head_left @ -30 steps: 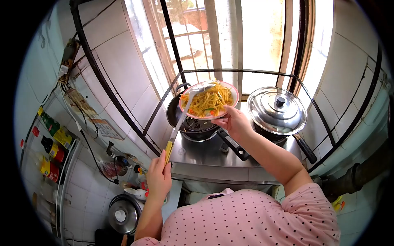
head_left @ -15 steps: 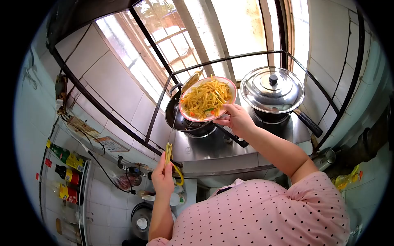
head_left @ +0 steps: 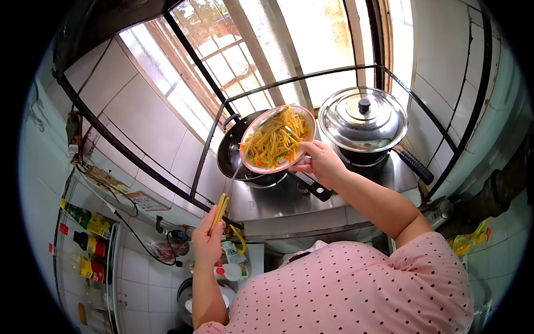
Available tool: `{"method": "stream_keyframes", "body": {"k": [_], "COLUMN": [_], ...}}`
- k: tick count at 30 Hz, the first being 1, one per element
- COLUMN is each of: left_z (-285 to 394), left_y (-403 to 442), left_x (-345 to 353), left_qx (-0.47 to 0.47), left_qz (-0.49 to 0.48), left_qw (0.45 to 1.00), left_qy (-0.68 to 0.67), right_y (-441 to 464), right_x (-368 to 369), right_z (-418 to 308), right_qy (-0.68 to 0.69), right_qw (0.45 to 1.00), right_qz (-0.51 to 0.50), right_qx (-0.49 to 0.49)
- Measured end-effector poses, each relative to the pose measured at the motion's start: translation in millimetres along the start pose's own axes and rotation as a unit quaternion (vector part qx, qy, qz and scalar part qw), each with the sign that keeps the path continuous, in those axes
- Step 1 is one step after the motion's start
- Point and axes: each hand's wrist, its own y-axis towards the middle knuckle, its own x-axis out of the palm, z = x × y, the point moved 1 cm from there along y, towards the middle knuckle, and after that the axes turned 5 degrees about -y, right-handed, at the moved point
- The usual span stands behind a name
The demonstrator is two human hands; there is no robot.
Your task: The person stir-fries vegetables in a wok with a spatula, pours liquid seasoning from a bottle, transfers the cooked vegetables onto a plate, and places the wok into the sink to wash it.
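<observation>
My right hand [head_left: 324, 162] grips the edge of a white plate [head_left: 310, 118] with a reddish rim, thumb on top. On the plate, which tilts over the wok, lies a heap of yellow shredded food [head_left: 281, 139] with green and orange bits. My left hand [head_left: 207, 240] is closed around the yellow handle of a long thin-shafted spatula [head_left: 222, 207]. The spatula's metal head rests against the food at the plate's upper left. Below the plate a dark wok [head_left: 231, 151] sits on the left burner, partly hidden, its black handle pointing toward me.
A lidded steel pan [head_left: 364, 125] stands on the right burner, its black handle [head_left: 414, 164] jutting right. A black metal rail [head_left: 306, 77] runs around the steel stove top [head_left: 261, 203]. Bottles [head_left: 92, 245] line a rack at the left. A yellow hose [head_left: 240, 239] hangs beside my left hand.
The spatula head has moved from the plate's upper-left edge onto the food. My left hand has shifted left and slightly down. The plate still hangs over the wok.
</observation>
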Motion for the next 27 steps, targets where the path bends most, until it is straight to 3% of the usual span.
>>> {"method": "stream_keyframes", "body": {"k": [4,7,9,20,23,26,27], "left_z": [9.8,21.0,29.9,76.4,80.6,72.6,67.9], "left_y": [-2.3,0.1,2.8,18.2,24.7,26.1,27.4], "left_x": [-7.7,-17.6,-27.2,-58.7,-62.5,-62.4,-59.9], "left_qx": [0.109,0.204,0.247,0.410,0.413,0.366,0.321], "left_qz": [0.034,0.063,0.082,0.159,0.155,0.149,0.140], "left_qw": [0.989,0.949,0.907,0.701,0.698,0.750,0.809], "left_qy": [0.092,0.234,0.332,0.562,0.564,0.530,0.472], "right_y": [5.4,6.5,4.6,9.2,9.3,13.7,15.5], "right_x": [-2.4,-1.7,-0.4,-7.1,-6.1,-11.2,-14.1], "right_z": [3.9,2.8,1.1,5.4,3.9,5.9,6.1], "right_qy": [0.020,0.037,0.043,0.057,0.068,0.054,0.045], "right_qw": [1.000,0.999,0.999,0.998,0.998,0.998,0.999], "right_qz": [0.004,0.011,0.014,0.002,0.009,0.016,0.017], "right_qx": [0.000,-0.003,-0.003,0.001,-0.001,0.003,0.005]}}
